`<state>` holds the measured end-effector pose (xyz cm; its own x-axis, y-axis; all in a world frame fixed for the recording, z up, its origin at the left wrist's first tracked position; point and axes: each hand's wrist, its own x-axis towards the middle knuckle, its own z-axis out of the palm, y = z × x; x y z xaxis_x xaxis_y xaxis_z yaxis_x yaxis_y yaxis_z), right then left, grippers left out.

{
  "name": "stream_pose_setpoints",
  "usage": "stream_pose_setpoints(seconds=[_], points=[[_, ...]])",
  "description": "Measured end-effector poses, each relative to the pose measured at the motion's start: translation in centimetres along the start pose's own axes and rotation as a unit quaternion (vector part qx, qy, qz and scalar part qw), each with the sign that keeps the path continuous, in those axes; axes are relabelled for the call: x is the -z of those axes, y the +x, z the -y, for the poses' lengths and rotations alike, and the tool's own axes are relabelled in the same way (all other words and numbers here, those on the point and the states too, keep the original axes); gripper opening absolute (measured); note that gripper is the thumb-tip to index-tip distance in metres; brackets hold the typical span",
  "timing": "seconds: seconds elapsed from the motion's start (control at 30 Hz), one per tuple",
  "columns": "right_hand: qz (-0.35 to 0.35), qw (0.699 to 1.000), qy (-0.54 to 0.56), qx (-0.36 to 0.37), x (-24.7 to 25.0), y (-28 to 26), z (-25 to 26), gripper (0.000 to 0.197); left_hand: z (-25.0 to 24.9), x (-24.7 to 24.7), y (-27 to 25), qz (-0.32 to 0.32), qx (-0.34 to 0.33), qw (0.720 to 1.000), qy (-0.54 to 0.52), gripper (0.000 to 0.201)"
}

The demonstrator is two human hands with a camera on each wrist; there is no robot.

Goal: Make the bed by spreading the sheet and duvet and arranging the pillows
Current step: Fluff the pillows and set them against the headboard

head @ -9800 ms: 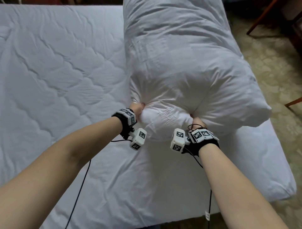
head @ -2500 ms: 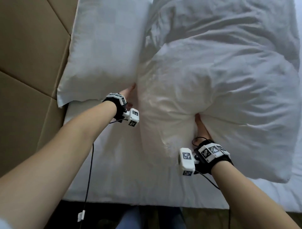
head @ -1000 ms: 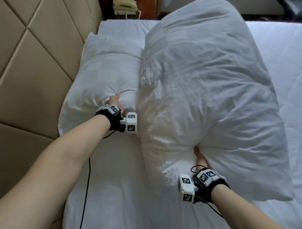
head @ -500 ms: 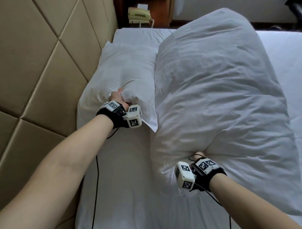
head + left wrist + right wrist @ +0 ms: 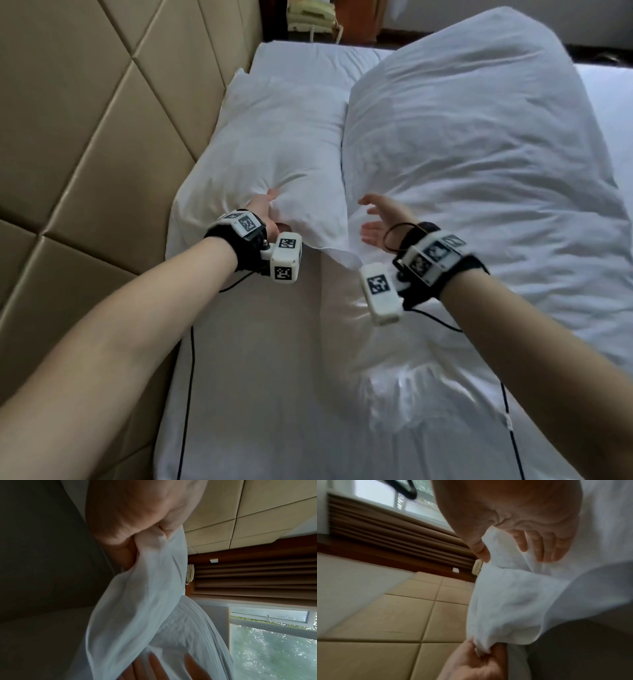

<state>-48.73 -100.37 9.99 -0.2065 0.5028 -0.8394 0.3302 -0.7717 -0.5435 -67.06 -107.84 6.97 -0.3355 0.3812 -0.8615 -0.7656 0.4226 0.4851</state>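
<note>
Under pillow (image 5: 274, 161), left hand (image 5: 265, 219) fingers (image 5: 126, 555) half-hidden

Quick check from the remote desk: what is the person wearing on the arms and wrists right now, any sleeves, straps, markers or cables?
Both forearms are bare, no sleeves. Each wrist carries a black strap topped with a white block of black-and-white square markers: left wrist band, right wrist band. A white boxy camera module with the same markers hangs beside each: left, right. Thin black cables trail from both wrists.
</note>
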Motion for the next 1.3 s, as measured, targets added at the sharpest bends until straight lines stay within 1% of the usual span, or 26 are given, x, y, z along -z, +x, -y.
stream_pose_setpoints(seconds=[0.03,0.07,0.1,0.2,0.23,0.27,0.3,0.33,0.37,0.4,0.47,0.5,0.53,0.57,0.63,0.67,0.7,0.77,0.83,0.87,0.93,1.0,1.07,1.1,1.2,1.3], points=[[-0.003,1.0,-0.014,0.006,-1.0,0.0,0.6,0.022,-0.1,0.1,0.0,0.001,0.007,1.0,0.001,0.027],[0.012,1.0,-0.019,0.015,-1.8,0.6,0.9,0.023,-0.1,0.0,-0.3,0.004,0.014,1.0,-0.001,0.027],[0.031,0.999,-0.021,0.01,-2.6,1.1,1.0,0.032,-0.2,0.2,0.1,0.005,0.023,1.0,0.004,0.028],[0.02,0.997,-0.074,0.018,-3.9,5.1,0.7,0.085,-0.2,0.9,0.7,0.025,0.052,0.995,0.077,0.032],[0.009,0.996,-0.089,0.027,-3.8,7.0,0.5,0.097,-0.4,1.2,0.9,0.029,0.056,0.99,0.13,0.03],[-0.011,0.993,-0.114,0.028,-3.7,8.0,0.3,0.102,-0.8,1.5,1.0,0.031,0.059,0.979,0.194,0.032],[-0.038,0.988,-0.141,0.042,-3.9,7.1,0.3,0.094,-1.1,1.8,0.8,0.031,0.06,0.961,0.268,0.035],[-0.063,0.984,-0.15,0.066,-4.0,6.3,0.3,0.079,-1.6,2.0,0.5,0.03,0.052,0.938,0.342,0.037],[-0.078,0.979,-0.162,0.093,-4.3,5.4,0.3,0.061,-2.2,2.2,0.6,0.019,0.023,0.915,0.403,0.036],[-0.084,0.973,-0.174,0.127,-4.6,5.1,0.3,0.052,-2.9,2.4,0.8,-0.007,-0.029,0.898,0.439,0.033],[-0.095,0.956,-0.183,0.208,-5.1,4.9,0.1,0.044,-4.8,2.6,1.4,-0.09,-0.17,0.86,0.473,0.028],[-0.09,0.948,-0.18,0.248,-5.6,4.4,0.0,0.042,-5.9,2.5,1.6,-0.105,-0.231,0.844,0.472,0.026],[-0.082,0.939,-0.176,0.283,-6.0,4.5,0.0,0.039,-7.0,2.0,1.3,-0.092,-0.27,0.841,0.459,0.023],[-0.076,0.929,-0.18,0.315,-6.4,4.4,0.1,0.034,-8.1,1.3,1.1,-0.059,-0.291,0.846,0.444,0.018],[-0.062,0.907,-0.187,0.373,-7.0,4.4,0.3,0.019,-10.1,-0.5,0.6,0.014,-0.303,0.837,0.455,0.01],[-0.052,0.897,-0.195,0.394,-7.3,4.4,0.3,0.011,-11.0,-1.6,0.5,0.046,-0.301,0.824,0.478,0.016],[-0.039,0.892,-0.202,0.402,-7.5,4.1,0.3,0.008,-11.7,-2.7,0.3,0.07,-0.295,0.804,0.511,0.023],[-0.006,0.899,-0.195,0.393,-7.6,4.4,-0.2,0.004,-12.7,-4.9,0.4,0.091,-0.281,0.756,0.585,0.033],[0.03,0.905,-0.186,0.381,-6.5,4.4,-0.7,0.024,-12.9,-7.0,0.6,0.105,-0.259,0.701,0.655,0.04],[0.055,0.907,-0.187,0.374,-5.9,4.4,-0.9,0.026,-12.8,-8.0,0.8,0.112,-0.247,0.664,0.697,0.044],[0.101,0.912,-0.193,0.347,-4.5,4.3,-1.4,0.022,-11.9,-9.8,1.2,0.126,-0.237,0.572,0.775,0.05],[0.134,0.913,-0.201,0.329,-3.5,4.5,-2.2,0.021,-10.5,-11.4,2.1,0.136,-0.242,0.485,0.829,0.05],[0.149,0.912,-0.206,0.323,-3.1,4.6,-2.9,0.021,-8.8,-12.6,3.1,0.115,-0.236,0.416,0.871,0.05],[0.155,0.913,-0.205,0.315,-2.9,4.7,-3.2,0.023,-8.0,-12.9,3.9,0.098,-0.231,0.39,0.886,0.052],[0.173,0.919,-0.192,0.297,-2.1,5.1,-4.0,0.03,-6.0,-13.6,6.5,0.059,-0.202,0.342,0.916,0.055],[0.17,0.914,-0.248,0.272,-0.2,5.3,-3.3,0.037,-6.2,-13.7,7.8,-0.013,-0.194,0.329,0.924,0.061]])
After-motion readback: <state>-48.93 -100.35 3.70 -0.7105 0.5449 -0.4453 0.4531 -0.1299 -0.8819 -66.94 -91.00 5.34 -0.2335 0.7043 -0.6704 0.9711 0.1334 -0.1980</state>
